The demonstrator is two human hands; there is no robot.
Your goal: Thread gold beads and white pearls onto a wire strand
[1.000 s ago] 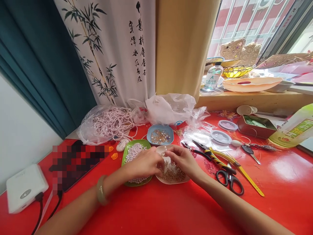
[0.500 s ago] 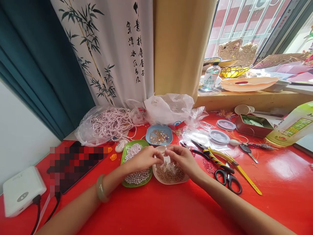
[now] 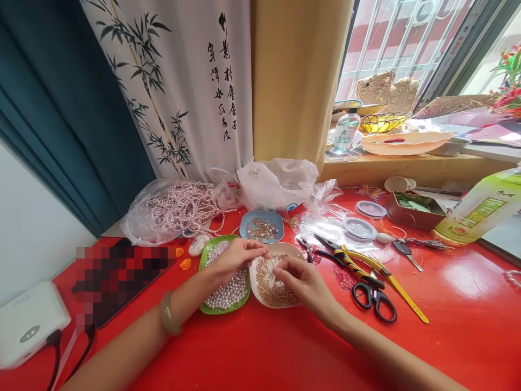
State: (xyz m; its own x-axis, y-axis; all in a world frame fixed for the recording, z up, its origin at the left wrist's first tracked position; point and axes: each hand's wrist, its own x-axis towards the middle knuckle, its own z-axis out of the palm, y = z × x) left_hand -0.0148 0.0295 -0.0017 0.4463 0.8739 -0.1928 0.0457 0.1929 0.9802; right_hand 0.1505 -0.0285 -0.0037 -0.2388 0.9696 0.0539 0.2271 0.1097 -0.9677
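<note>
My left hand (image 3: 240,258) is above the right side of a green dish (image 3: 226,310) full of pale pearl beads (image 3: 228,293). Its thumb and forefinger pinch something too small to make out. Over a white dish (image 3: 271,275) of small gold beads (image 3: 280,295), my right hand (image 3: 303,278) also has its fingertips pressed together; what they hold cannot be made out. A short gap separates the fingertips of the two hands. Behind them sits a blue dish (image 3: 243,224) with mixed gold and clear pieces.
Pliers (image 3: 345,258), black-handled scissors (image 3: 374,301) and a yellow strip-like tool (image 3: 407,296) lie to the right. Pearl strands (image 3: 183,209) spill from a plastic bag at the back left. A green-labelled bottle (image 3: 480,209) and a tin (image 3: 415,212) are at the far right.
My right hand has dropped lower and its fingertips have drawn away from the left hand's. My left hand is slightly higher, still pinching. The whole view has shifted a little.
</note>
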